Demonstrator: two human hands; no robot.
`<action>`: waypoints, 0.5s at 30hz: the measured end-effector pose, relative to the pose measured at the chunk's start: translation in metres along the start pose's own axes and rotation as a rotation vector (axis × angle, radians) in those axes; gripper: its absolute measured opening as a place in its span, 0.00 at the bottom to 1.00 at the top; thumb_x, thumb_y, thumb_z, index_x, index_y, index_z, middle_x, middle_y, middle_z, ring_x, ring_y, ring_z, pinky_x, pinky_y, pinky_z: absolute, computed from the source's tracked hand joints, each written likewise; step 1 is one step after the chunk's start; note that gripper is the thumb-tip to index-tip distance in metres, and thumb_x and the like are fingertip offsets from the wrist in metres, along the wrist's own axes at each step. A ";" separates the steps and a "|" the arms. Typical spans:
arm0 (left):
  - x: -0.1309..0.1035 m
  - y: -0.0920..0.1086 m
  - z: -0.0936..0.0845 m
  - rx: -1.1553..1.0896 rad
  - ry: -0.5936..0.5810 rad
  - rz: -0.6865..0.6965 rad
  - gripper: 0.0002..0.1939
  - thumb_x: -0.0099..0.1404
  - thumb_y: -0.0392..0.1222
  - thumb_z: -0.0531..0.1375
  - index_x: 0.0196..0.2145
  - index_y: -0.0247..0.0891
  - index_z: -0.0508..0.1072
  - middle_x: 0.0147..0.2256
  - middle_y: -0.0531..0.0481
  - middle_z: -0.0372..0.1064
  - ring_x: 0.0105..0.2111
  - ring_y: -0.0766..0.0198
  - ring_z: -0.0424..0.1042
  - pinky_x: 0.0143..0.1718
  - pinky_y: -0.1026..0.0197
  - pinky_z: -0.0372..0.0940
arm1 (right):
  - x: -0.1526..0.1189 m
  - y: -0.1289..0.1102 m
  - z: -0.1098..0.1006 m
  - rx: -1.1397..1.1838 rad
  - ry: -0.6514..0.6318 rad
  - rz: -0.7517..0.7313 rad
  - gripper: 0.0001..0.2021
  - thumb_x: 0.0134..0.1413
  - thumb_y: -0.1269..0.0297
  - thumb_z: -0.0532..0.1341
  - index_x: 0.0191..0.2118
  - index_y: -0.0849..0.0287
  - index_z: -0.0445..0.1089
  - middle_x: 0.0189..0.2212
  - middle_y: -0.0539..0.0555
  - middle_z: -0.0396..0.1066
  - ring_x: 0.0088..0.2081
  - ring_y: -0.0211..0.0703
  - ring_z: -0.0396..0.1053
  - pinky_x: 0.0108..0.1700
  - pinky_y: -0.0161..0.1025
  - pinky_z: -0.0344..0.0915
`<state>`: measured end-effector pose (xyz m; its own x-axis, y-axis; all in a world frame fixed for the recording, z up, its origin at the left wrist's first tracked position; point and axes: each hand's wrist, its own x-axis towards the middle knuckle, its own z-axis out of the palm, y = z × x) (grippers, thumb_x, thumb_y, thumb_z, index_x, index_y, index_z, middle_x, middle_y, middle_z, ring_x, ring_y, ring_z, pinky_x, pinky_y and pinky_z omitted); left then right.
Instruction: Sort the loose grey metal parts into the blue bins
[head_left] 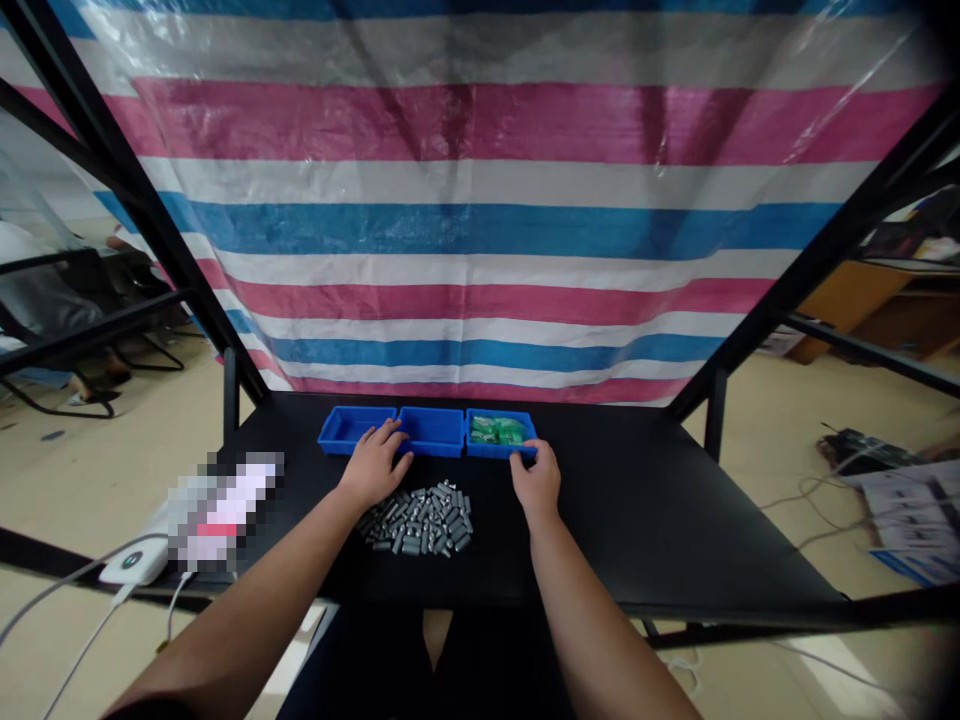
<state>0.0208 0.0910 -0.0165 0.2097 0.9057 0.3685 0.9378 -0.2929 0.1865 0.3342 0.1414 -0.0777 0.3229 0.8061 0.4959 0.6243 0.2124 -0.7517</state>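
Three blue plastic bins stand in a row across the black table. My left hand [375,465] has its fingers spread over the front edges of the left bin [334,446] and the middle bin [436,449]. At the front right corner of the right bin [486,451], my right hand [538,476] closes thumb and fingers on the rim. Green clear-wrapped packets [498,431] lie inside that bin. Between my forearms is a loose heap of small grey metal cylindrical pieces [424,520], some with shiny ends. No cylinder shows in either hand.
The black table [637,510] stretches to both sides within a black frame. A striped plastic sheet [465,230] hangs behind it. Toward the left edge are a blurred-out object [225,510] and a white device [135,560] with cables. A seated person [45,290] is farther left.
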 end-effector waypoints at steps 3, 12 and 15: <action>-0.012 0.005 -0.010 0.001 0.083 0.014 0.18 0.71 0.44 0.54 0.57 0.44 0.68 0.65 0.44 0.60 0.69 0.46 0.52 0.68 0.34 0.45 | -0.002 -0.003 -0.004 0.029 0.115 -0.052 0.16 0.49 0.62 0.60 0.45 0.58 0.66 0.49 0.63 0.66 0.48 0.54 0.67 0.49 0.49 0.65; -0.102 -0.015 -0.022 -0.189 0.116 -0.258 0.14 0.65 0.38 0.55 0.49 0.42 0.69 0.47 0.45 0.68 0.47 0.53 0.71 0.51 0.49 0.67 | -0.030 -0.035 -0.028 0.230 -0.478 -0.397 0.08 0.52 0.74 0.58 0.37 0.54 0.67 0.39 0.54 0.70 0.43 0.47 0.68 0.47 0.44 0.65; -0.118 -0.024 -0.021 -0.281 0.067 -0.318 0.16 0.63 0.36 0.55 0.49 0.41 0.68 0.43 0.47 0.67 0.40 0.57 0.72 0.45 0.53 0.69 | -0.035 -0.044 -0.029 0.249 -0.677 -0.479 0.13 0.47 0.77 0.60 0.38 0.53 0.69 0.45 0.54 0.73 0.50 0.49 0.67 0.54 0.47 0.63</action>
<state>-0.0328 -0.0157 -0.0453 -0.1048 0.9452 0.3094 0.8391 -0.0829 0.5376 0.3160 0.0876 -0.0499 -0.4775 0.7376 0.4774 0.3857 0.6641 -0.6404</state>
